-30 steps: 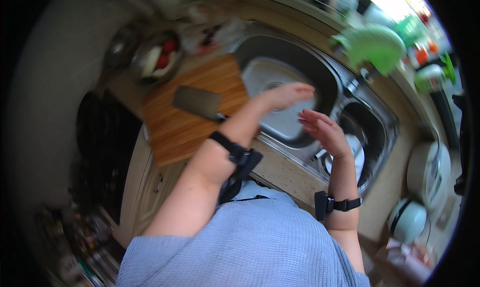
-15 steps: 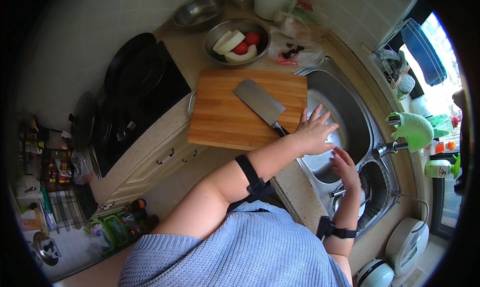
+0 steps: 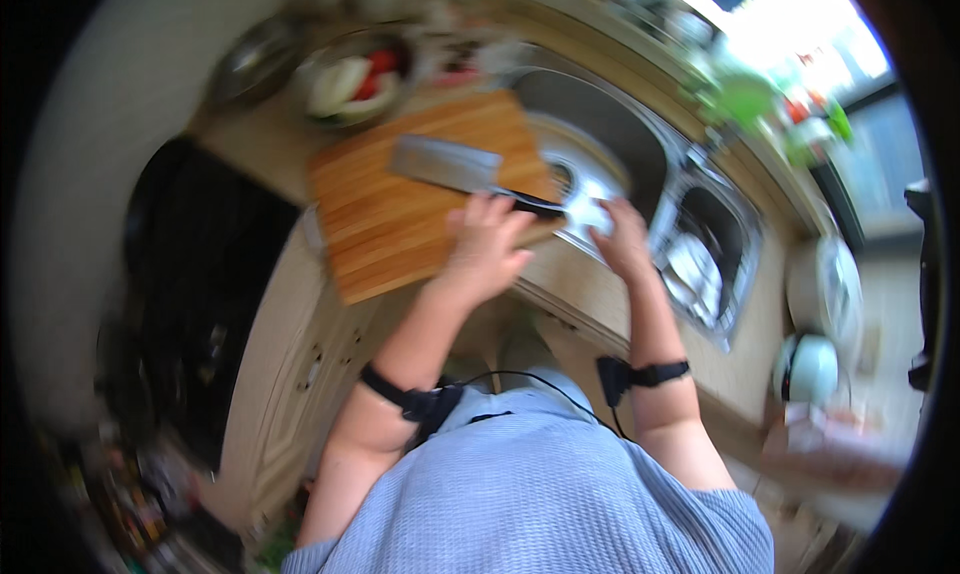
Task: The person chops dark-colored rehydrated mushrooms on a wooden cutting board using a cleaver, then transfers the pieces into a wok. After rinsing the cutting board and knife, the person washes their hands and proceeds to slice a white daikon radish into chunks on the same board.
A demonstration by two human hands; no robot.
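A cleaver (image 3: pixel 445 162) lies flat on the wooden cutting board (image 3: pixel 385 229), its black handle pointing right over the board's edge. My left hand (image 3: pixel 485 249) is over the board's near right part, fingers apart and fingertips close by the handle; whether they touch it I cannot tell. My right hand (image 3: pixel 622 239), slightly blurred, hovers at the near edge of the steel sink (image 3: pixel 640 144) with thumb and fingers apart and nothing visible between them. The handle's end lies between the two hands.
Behind the board stands a metal bowl (image 3: pixel 340 119) with pale melon-like pieces and red tomatoes. Another metal bowl (image 3: pixel 260 59) sits to its left. A black cooktop (image 3: pixel 200 294) is at left. Dishes (image 3: pixel 695 274) fill the smaller basin. Plastic bags (image 3: pixel 465 59) lie behind the board.
The view has turned, blurring the surroundings. My left hand has drawn back from over the sink to beside the cleaver's handle. My hands, close together before, are now apart.
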